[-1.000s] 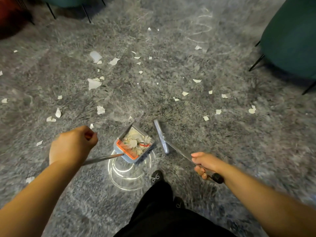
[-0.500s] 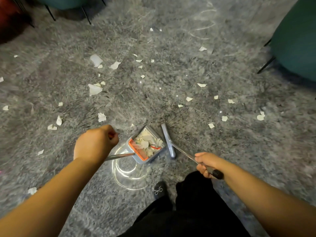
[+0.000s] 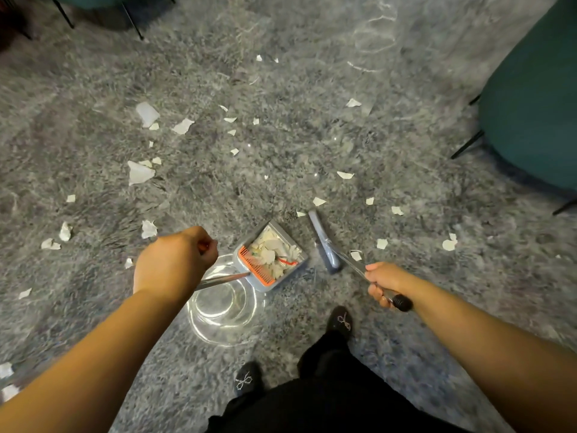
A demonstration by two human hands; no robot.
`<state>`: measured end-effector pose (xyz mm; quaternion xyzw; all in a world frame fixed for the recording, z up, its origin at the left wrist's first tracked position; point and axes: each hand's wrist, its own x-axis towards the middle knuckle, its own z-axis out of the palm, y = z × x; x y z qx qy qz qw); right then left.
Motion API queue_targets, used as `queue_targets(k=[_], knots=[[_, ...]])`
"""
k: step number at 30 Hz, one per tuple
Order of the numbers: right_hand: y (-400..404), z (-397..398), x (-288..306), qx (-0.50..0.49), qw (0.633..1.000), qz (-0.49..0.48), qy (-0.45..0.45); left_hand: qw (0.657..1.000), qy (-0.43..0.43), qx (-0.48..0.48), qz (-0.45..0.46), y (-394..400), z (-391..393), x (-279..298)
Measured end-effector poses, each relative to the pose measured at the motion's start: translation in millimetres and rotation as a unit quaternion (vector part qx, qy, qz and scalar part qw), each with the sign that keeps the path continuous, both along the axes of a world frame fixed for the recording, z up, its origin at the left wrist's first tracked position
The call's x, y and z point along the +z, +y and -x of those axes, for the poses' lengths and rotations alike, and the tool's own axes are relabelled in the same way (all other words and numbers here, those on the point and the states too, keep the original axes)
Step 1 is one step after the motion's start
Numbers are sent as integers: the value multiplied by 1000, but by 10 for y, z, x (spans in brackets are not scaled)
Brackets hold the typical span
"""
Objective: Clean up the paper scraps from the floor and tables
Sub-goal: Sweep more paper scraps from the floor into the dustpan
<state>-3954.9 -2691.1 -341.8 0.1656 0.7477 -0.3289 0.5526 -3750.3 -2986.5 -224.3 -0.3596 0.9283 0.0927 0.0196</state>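
Note:
My left hand (image 3: 175, 260) is closed around the metal handle of a grey dustpan (image 3: 292, 245) with an orange comb edge; the pan holds several white paper scraps. My right hand (image 3: 384, 281) grips the black-tipped handle of a broom, whose blue-grey head (image 3: 323, 242) rests on the carpet just right of the pan. White paper scraps lie scattered over the grey shaggy carpet: a large scrap (image 3: 139, 172) to the left, one small scrap (image 3: 381, 243) right of the broom head, another scrap (image 3: 318, 201) just beyond it.
A teal chair (image 3: 530, 104) with thin black legs stands at the right. More chair legs (image 3: 132, 20) show at the top left. Bright ring-shaped light reflections (image 3: 223, 307) lie on the carpet below the pan. My feet in dark shoes (image 3: 340, 320) are near the bottom.
I have stepped forward. The dustpan and broom head have moved forward and to the right over the carpet, the broom head now near the scraps at the right. Both grips are unchanged.

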Motion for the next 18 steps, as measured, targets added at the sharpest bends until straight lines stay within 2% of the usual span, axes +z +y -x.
queue_targets(k=[9,18], knots=[[329,1068,-16,-8,1000,10,23,998,21,47,-28,330,929,70],[651,1130,229,-94,993,54,53,999,12,-31,-23,539,1591,129]])
